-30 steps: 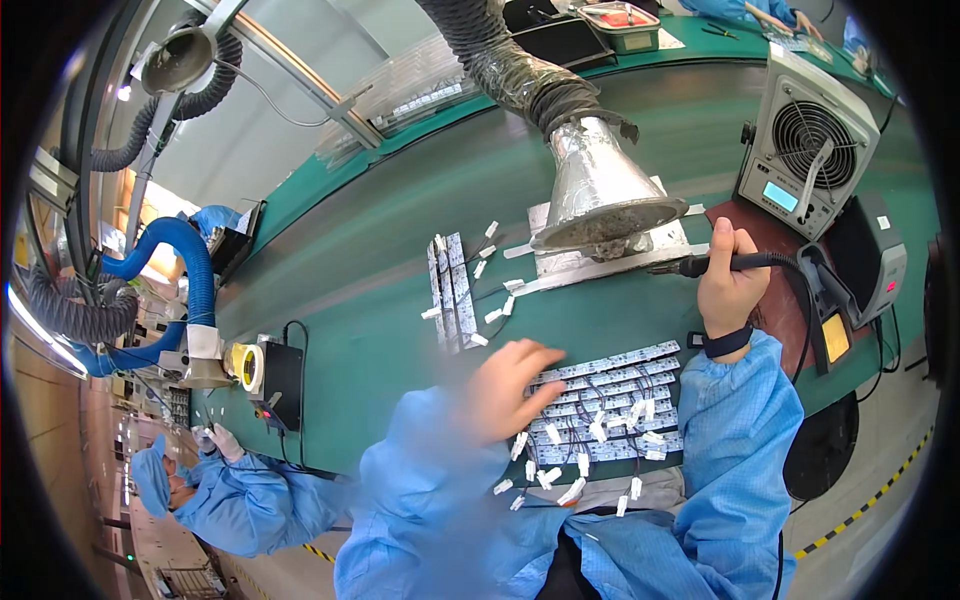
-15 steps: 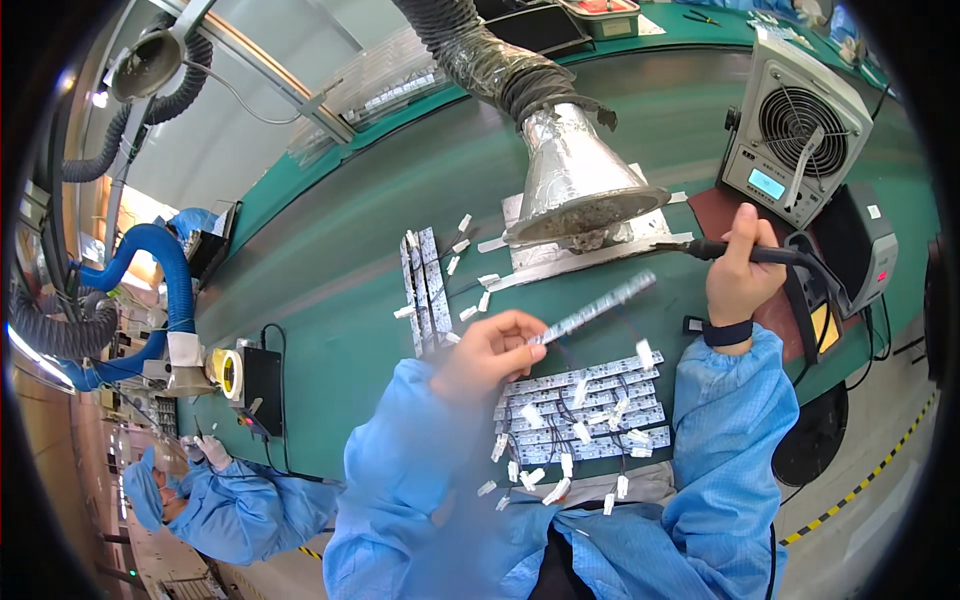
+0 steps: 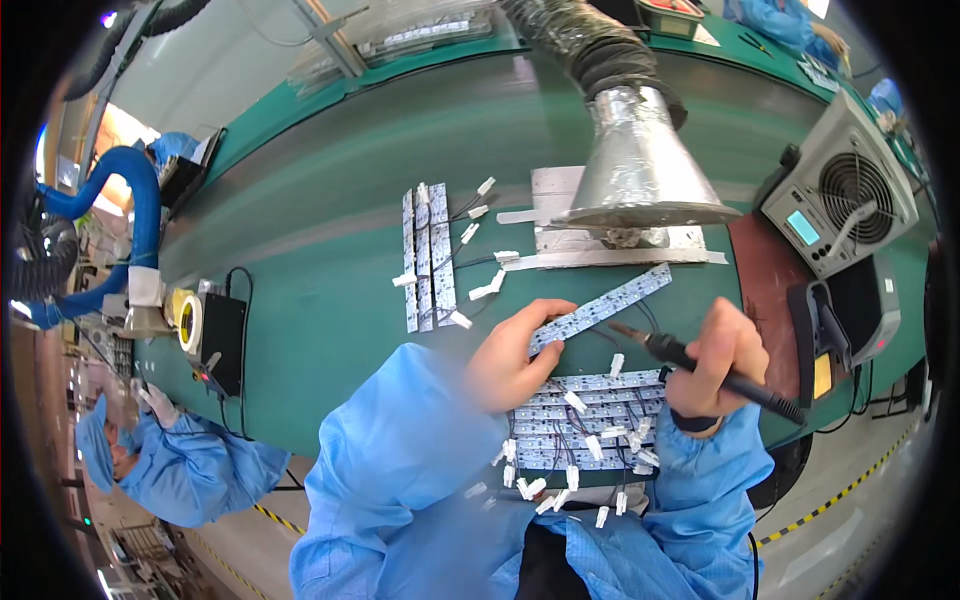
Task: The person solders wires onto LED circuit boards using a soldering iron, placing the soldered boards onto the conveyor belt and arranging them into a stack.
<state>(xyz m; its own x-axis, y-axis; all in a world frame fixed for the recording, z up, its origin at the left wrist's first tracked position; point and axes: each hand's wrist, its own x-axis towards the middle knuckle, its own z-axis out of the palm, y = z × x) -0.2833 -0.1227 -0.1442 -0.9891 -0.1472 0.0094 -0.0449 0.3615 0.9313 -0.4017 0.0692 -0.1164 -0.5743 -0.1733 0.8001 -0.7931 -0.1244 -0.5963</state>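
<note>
Strip pile [image 3: 590,412] on my side of both hands. My left hand [image 3: 515,355] pinches one circuit strip [image 3: 610,306] by its end, slanting between my hands. My right hand [image 3: 722,360], gripping the soldering iron [image 3: 668,349], has dropped, bringing it within working reach. Metal funnel [image 3: 645,160] beyond both.

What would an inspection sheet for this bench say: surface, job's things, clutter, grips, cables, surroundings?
Surface: green bench top, looks flat.
Job's things: held strip, slanted; row of strips, laid parallel; soldering iron, tip near held strip, contact unclear.
Clutter: white connectors scattered over and around the row.
Grips: left grip closed on held strip's lower-left end; right grip around soldering iron.
Cables: thin dark leads among the strips; black cable beside black box.
Surroundings: metal funnel above the bench; fan unit right; another person far left.
</note>
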